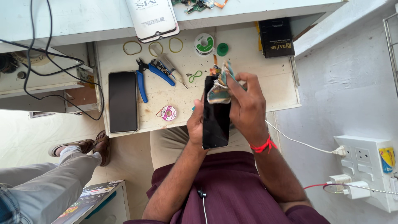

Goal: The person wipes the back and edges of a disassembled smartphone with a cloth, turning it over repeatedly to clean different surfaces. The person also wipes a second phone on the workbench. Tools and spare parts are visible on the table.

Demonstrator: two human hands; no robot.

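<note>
Holding a black phone (216, 114) over the lap, just off the table (248, 62) edge, the person gripped it with both hands. Left hand (195, 124) was closed around the phone's left edge, thumb against the side. Right hand (247, 105) was closed on a crumpled cloth (218, 92), pressing it to the phone's upper end. An orange flex strip (215, 60) hung loose at that top end.

Risks, judged: the phone sat clear of the table with only an edge grip under it, so a hard rub could push it out of the left hand. The cloth worked close to the strip; a snag could bend or tear it.

Count on the table: one second phone (122, 101) lying flat and dark at the left; one pair of blue-handled pliers (143, 81); one syringe (171, 69); two small spools, pink (168, 113) and green (204, 43); four rubber bands, three yellow (132, 47) and one green (195, 76); one green cap (222, 49); one black box (276, 37). On the shelf beyond, one white phone cover (152, 18). Another person's legs (62, 166) showed at the left.
</note>
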